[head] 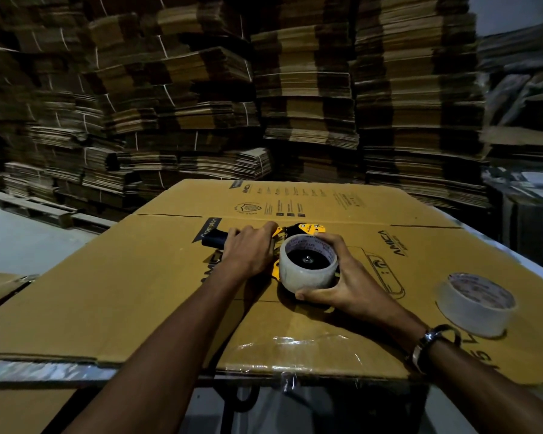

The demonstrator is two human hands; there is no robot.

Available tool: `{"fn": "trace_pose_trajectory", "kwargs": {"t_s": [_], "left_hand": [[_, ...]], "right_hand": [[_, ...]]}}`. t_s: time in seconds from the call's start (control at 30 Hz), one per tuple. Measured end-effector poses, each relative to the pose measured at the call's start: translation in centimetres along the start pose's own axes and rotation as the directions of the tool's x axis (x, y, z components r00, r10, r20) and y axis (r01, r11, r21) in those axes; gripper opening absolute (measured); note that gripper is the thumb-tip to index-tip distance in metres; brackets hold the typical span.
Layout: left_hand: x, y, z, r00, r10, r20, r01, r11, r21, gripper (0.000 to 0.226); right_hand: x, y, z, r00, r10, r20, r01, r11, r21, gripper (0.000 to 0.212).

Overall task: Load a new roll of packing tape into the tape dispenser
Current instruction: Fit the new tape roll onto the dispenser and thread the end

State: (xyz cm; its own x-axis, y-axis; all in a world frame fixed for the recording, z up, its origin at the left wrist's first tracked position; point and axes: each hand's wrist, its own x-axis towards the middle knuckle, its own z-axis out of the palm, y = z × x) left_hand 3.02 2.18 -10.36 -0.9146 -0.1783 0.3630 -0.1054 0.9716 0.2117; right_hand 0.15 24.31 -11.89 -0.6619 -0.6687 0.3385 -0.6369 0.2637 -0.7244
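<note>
The wide roll of clear packing tape on its printed cardboard core (308,264) is gripped by the right hand (345,283), the thumb curled under its near wall and the fingers wrapped over its far rim; the roll is held flat, core upward, directly over the hub end of the yellow-and-black handheld tape dispenser (295,233), whose black hub and centre screw are seen through the core. The dispenser is pinned on its side by the left hand (251,249), which is laid over the body where the black handle (215,239) joins it; whether those fingers are curled round the frame or merely pressed on it cannot be told from this angle.

The step in hand is judged to be the seating of the roll on the hub; the roll appears to be on the hub already, though how far down it sits is hidden by the roll itself. A straight downward press is called for next, with the dispenser kept steady; after that the free end of the tape would have to be found and threaded toward the yellow cutter end (309,228).

Everything is laid on a large flattened brown printed carton (138,292); a second, flatter roll of clear tape (477,303) lies well apart to the right; a dark wristband (427,343) is worn on the right wrist; stacks of flattened cardboard (201,89) are piled behind.
</note>
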Motion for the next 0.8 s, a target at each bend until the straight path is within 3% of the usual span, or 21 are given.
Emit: {"fn": "trace_pose_trajectory", "kwargs": {"t_s": [0.8], "left_hand": [[0.33,0.36,-0.35,0.999,-0.027,0.028,0.026,0.999,0.036,0.029]], "right_hand": [[0.18,-0.78,-0.29,0.999,0.042,0.025,-0.041,0.997,-0.07,0.101]]}}
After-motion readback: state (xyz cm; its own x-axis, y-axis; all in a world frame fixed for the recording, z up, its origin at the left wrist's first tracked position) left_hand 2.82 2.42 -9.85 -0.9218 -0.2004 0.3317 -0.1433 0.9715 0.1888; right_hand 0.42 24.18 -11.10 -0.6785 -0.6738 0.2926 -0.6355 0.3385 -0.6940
